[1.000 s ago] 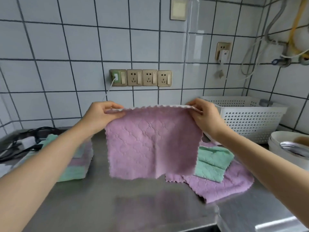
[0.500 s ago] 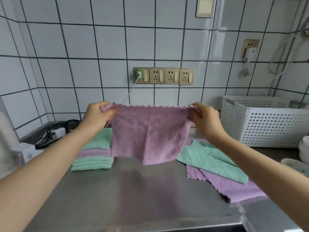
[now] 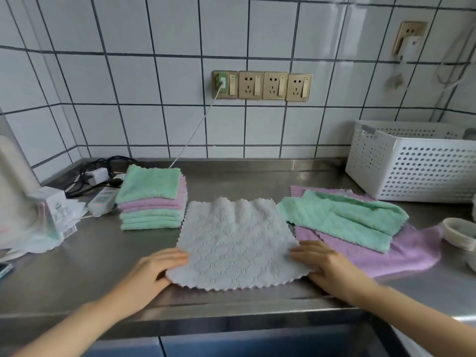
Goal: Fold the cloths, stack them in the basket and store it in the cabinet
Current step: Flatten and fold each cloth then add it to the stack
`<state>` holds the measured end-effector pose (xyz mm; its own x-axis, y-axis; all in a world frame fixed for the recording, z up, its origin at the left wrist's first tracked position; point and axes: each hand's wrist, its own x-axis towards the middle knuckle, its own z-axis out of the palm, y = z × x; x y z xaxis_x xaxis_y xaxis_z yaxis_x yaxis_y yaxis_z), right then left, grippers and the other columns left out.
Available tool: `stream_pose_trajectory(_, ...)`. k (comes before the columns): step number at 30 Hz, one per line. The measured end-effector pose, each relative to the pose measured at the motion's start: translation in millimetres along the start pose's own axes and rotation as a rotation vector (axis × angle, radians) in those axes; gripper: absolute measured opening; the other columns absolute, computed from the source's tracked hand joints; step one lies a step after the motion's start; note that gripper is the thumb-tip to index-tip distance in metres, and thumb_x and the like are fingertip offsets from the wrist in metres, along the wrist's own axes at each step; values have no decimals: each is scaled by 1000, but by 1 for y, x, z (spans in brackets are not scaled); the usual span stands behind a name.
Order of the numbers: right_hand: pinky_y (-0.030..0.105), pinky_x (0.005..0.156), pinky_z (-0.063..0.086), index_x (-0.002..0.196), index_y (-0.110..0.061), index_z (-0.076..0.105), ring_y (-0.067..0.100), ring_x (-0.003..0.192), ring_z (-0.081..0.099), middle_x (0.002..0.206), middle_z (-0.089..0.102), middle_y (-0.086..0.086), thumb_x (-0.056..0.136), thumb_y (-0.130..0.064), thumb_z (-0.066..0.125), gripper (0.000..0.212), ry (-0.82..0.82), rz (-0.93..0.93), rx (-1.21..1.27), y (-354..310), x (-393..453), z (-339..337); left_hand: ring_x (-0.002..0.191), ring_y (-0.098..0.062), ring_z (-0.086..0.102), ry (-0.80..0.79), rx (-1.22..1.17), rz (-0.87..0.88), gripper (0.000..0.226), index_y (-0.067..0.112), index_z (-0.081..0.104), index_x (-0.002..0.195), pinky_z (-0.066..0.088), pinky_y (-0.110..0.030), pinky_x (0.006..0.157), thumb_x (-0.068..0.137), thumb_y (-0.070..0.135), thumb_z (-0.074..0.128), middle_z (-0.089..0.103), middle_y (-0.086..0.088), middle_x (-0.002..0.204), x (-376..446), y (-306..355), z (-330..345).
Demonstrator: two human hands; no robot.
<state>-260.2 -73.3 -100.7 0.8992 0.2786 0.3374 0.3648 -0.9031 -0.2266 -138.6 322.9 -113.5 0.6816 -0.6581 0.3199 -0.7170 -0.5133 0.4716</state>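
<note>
One head-worn view looks forward and down, close over the steel counter (image 3: 103,253) toward the tiled wall (image 3: 128,73).

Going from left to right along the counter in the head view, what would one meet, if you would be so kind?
Small white box → power strip → stack of folded cloths → left hand → flat pale cloth → right hand → unfolded green cloth → white basket.

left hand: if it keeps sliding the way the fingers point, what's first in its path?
The left hand points right across the counter, fingertips already at the edge of the pale cloth lying flat. It would push into that cloth first; beyond it waits the right hand.
</note>
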Motion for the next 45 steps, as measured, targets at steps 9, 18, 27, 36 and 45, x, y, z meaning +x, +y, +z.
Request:
stream_pose_trajectory(9,23,102,44,107,-25,72,4,122,52,115,68,-15,85,-17,62,26,15,-13,104,-9,-11,-12,123,19,39,-57,41,-57,56,49,63,107,28,-3,102,82,-2,67,49,46,116,-17,10,-13)
stream_pose_trajectory(18,25,54,31,68,-9,55,5,56,39,59,43,-4,89,-20,64,25,38,249,511,-48,-34,-42,63,2,51,92,-500,-295,23,20,71,77,40,-12,61,81,40,62,63,9,66,-33,67,-40)
stream_pose_trajectory(27,27,52,23,66,-8,47,14,58,30,59,33,0,89,-19,62,29,293,720,748,-31,62,-6,65,-15,38,310,-460,-608,32,-9,53,82,26,-29,60,92,21,58,45,-6,71,23,29,-15)
stream_pose_trajectory(36,26,47,25,55,-13,40,14,50,35,50,40,0,89,-21,62,41,199,810,335,-13,90,25,58,-18,34,375,-242,-693,29,5,46,68,23,-33,55,92,18,57,39,-6,61,23,18,1)
stream_pose_trajectory(45,29,50,29,64,-6,51,19,54,42,58,49,6,91,-27,59,35,135,852,202,-11,99,28,57,-21,36,286,-49,-755,30,7,40,72,24,-34,53,96,21,50,40,-4,62,41,8,2)
